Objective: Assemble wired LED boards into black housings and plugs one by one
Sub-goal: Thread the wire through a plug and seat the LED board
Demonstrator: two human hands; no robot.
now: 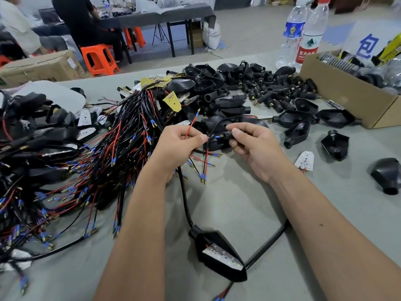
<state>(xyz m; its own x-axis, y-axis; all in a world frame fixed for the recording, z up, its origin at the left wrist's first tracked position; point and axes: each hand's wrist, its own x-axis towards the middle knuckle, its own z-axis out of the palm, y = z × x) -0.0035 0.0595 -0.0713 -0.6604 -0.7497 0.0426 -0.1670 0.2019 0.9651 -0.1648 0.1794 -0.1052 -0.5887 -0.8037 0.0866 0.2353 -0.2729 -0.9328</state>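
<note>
My left hand [180, 146] pinches a thin red wire [191, 126] and a black wire whose blue-sleeved tip [217, 137] points right. My right hand [251, 142] grips a small black plug [227, 134] just at that tip. The wires run down through a black cable [184, 192] into a black housing [219, 255] lying near me, with a white LED board [223, 256] seated in it. A second black cable [269, 244] curves out from under that housing.
A big tangle of wired boards [65, 159] fills the left. Loose black housings [299, 122] and plugs [267, 88] lie behind the hands. A cardboard box [347, 98] and two water bottles [303, 33] stand at the right. One loose LED board [305, 160] lies right.
</note>
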